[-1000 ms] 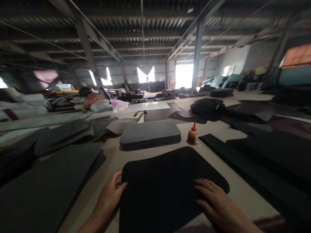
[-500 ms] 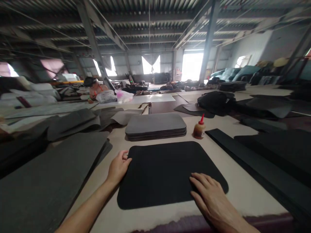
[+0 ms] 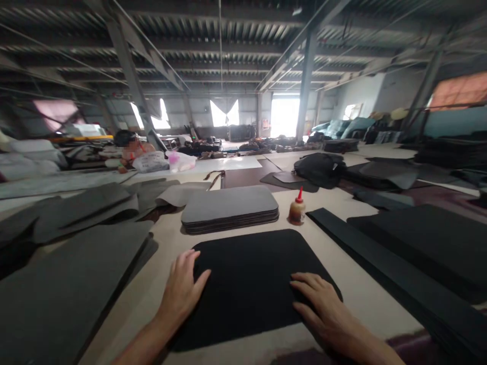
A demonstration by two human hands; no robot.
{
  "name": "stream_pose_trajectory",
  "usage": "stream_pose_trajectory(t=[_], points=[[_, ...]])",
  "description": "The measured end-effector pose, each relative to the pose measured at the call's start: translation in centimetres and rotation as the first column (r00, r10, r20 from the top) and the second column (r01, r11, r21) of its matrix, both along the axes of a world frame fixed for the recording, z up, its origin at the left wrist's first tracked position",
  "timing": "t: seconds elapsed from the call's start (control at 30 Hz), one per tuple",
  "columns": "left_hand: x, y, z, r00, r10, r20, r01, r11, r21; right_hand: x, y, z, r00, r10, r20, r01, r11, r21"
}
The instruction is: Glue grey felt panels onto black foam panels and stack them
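A black rounded-corner sheet [image 3: 247, 284] lies flat on the pale-topped table in front of me. My left hand [image 3: 184, 284] rests at the sheet's left edge, thumb and fingers apart. Over the right part of the sheet lies my right hand [image 3: 317, 299], palm down with its fingers stretched out. Just beyond the sheet sits a stack of grey rounded panels [image 3: 230, 208]. To the right of that stack stands a small glue-type bottle [image 3: 297, 209] with a red nozzle and brownish contents.
Large dark grey sheets [image 3: 68, 279] cover the table's left side. Long black strips [image 3: 365, 253] and another dark sheet stack [image 3: 426, 243] lie at right. A black bag-like bundle [image 3: 319, 170] sits farther back. A person [image 3: 131, 149] is at the far left.
My left hand has come nearer and its thumb and fingers have spread on the sheet's edge. My right hand stays on the sheet. The view has turned slightly right.
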State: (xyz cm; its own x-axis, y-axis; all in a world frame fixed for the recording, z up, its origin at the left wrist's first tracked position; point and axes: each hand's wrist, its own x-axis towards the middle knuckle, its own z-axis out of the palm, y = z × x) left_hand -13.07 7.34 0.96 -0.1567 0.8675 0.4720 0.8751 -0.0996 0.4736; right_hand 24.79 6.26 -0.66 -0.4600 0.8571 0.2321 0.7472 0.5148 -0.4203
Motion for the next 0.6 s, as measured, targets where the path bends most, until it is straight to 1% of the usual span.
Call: stream_pose_trajectory(t=[0.07, 0.13, 0.17, 0.23, 0.3, 0.37, 0.43, 0.5, 0.6], points=[[3.0, -1.5, 0.4, 0.988, -0.144, -0.063, 0.146, 0.989, 0.032, 0.3, 0.4, 0.6, 0.998, 0.01, -0.06, -0.015, 0.997, -0.074], [6.2, -2.8, 0.6, 0.945, -0.308, -0.11, 0.312, 0.95, 0.018, 0.5, 1.3, 1.3, 0.99, 0.021, -0.142, -0.04, 0.991, -0.132], [7.7, -3.3, 0.5, 0.913, -0.39, -0.122, 0.393, 0.92, -0.003, 0.6, 2.1, 1.6, 0.982, 0.022, -0.189, -0.051, 0.988, -0.149], [10.2, -3.7, -0.2, 0.836, -0.531, -0.139, 0.528, 0.847, -0.058, 0.9, 4.1, 2.2, 0.959, -0.011, -0.283, -0.04, 0.984, -0.174], [11.8, -3.4, -1.6, 0.776, -0.609, -0.164, 0.605, 0.792, -0.084, 1.4, 6.8, 2.6, 0.918, -0.124, -0.377, 0.036, 0.972, -0.231], [12.4, -2.7, -3.1, 0.748, -0.636, -0.189, 0.634, 0.769, -0.082, 2.0, 9.7, 2.7, 0.844, -0.275, -0.462, 0.138, 0.941, -0.308], [12.1, -2.0, -4.0, 0.729, -0.666, -0.156, 0.659, 0.745, -0.102, 2.6, 12.6, 2.6, 0.768, -0.377, -0.518, 0.22, 0.915, -0.338], [11.4, -1.6, -4.3, 0.714, -0.698, -0.054, 0.69, 0.715, -0.108, 3.0, 15.4, 2.4, 0.722, -0.43, -0.542, 0.299, 0.9, -0.316], [10.2, -1.1, -4.4, 0.709, -0.701, 0.078, 0.705, 0.706, -0.061, 3.3, 19.0, 1.7, 0.672, -0.514, -0.533, 0.431, 0.857, -0.283]])
